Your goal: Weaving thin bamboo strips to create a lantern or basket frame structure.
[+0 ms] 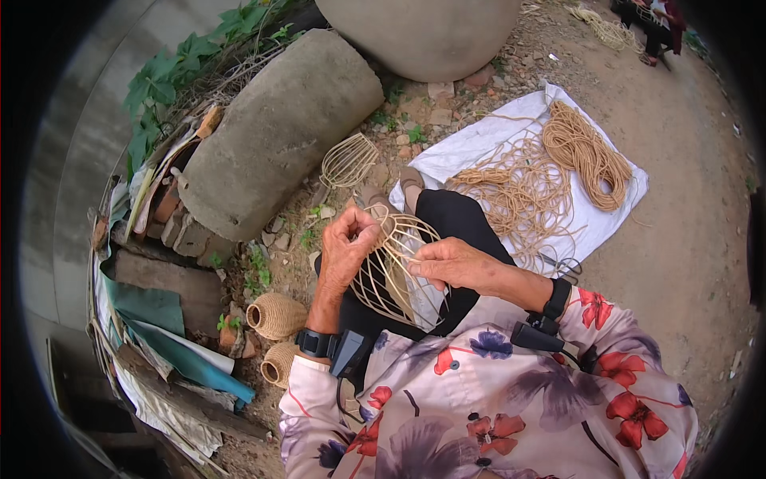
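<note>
An open basket frame (pixel 381 275) of thin pale ribs rests on my lap, tilted, with its narrow rim away from me. My left hand (pixel 345 243) is closed in a pinch at the left side of that rim; whether a strand is between the fingers is too small to tell. From the right, my right hand (pixel 451 263) pinches the ribs along the frame's right side. A second bare basket frame (pixel 349 160) lies on the ground beyond my left hand. Two woven rope baskets, one upper (pixel 277 316) and one lower (pixel 279 364), lie left of my left wrist.
A white sheet (pixel 447 152) spreads at the far right, bearing a coil of brown cord (pixel 586 156), loose tangled cord (pixel 511 195) and scissors (pixel 565 267). A concrete cylinder (pixel 279 132) and a large rounded grey vessel (pixel 423 32) stand ahead. Another person (pixel 658 28) is at the far right.
</note>
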`<state>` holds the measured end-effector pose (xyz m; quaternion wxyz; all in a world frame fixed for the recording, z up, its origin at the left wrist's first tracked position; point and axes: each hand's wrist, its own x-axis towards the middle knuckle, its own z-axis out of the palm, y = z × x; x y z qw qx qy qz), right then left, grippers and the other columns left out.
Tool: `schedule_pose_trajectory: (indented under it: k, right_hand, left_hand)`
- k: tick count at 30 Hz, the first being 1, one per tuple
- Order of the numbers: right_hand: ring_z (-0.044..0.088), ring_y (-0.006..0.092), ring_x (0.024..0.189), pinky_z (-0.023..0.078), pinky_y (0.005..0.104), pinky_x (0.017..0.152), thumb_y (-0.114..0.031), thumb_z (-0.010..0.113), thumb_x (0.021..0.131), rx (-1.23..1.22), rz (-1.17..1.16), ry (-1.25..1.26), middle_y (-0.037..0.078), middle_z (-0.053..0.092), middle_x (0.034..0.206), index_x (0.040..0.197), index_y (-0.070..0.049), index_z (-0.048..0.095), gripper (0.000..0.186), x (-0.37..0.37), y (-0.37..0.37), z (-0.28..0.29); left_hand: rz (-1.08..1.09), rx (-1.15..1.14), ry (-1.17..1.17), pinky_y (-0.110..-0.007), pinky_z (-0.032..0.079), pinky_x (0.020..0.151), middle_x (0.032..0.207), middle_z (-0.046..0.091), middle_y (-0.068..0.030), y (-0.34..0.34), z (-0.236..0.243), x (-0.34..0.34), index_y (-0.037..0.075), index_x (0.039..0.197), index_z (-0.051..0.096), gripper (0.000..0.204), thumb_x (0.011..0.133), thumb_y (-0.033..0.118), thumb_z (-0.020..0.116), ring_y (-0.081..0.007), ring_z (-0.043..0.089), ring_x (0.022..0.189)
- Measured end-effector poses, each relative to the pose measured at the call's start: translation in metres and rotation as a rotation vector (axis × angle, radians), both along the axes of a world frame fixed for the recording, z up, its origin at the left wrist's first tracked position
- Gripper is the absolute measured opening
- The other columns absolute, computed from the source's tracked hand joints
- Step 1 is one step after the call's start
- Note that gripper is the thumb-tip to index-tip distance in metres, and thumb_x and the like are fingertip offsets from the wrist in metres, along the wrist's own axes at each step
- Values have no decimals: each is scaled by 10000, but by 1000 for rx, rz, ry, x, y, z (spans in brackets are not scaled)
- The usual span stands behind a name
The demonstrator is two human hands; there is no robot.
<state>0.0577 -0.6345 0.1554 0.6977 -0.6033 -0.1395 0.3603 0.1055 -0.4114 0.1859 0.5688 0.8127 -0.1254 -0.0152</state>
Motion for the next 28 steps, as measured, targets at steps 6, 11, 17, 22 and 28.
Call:
schedule_pose_trajectory:
  k: [6, 11, 17, 22, 28]
  right_hand:
    - [457, 52, 645, 393, 256, 570, -250, 586, 958, -138, -230, -393, -41, 524, 678, 911, -16, 645, 246, 1, 8, -11]
    - [423, 69, 585, 342, 255, 530, -195, 535, 935, 63, -277, -197, -46, 493, 644, 847, -30, 657, 223, 14, 2, 5]
    - [384, 57, 587, 295, 242, 521, -182, 539, 896, 144, -236, -158, -46, 461, 636, 805, -27, 659, 216, 35, 10, 11]
    - [484, 123, 573, 355, 284, 530, -182, 554, 871, 103, -217, -246, 4, 517, 620, 819, -38, 670, 193, 41, 11, 5]
    - [656, 329, 737, 515, 414, 683, -208, 651, 815, -340, -554, -1049, 156, 686, 827, 864, -37, 673, 179, 30, 16, -1]
  left_hand:
    - [-107, 38, 99, -216, 453, 662, 782, 620, 6, 2, -12, 3, 29, 879, 586, 69, 855, 78, 629, -55, 560, 698]
    - [-162, -73, 105, -230, 441, 682, 811, 594, 6, -3, -16, 0, 38, 921, 566, 171, 837, 124, 687, -76, 550, 727]
    - [-92, 319, -177, -255, 450, 631, 767, 577, 1, -11, -9, -15, 50, 899, 560, 292, 787, 195, 787, -92, 536, 688]
    - [14, 369, -316, -281, 463, 623, 744, 575, -30, -19, -16, -20, 42, 863, 557, 219, 775, 113, 745, -136, 540, 657]
    - [60, 354, -461, -311, 474, 666, 799, 613, -55, -21, -26, -22, 51, 863, 561, 175, 777, 79, 711, -197, 571, 695]
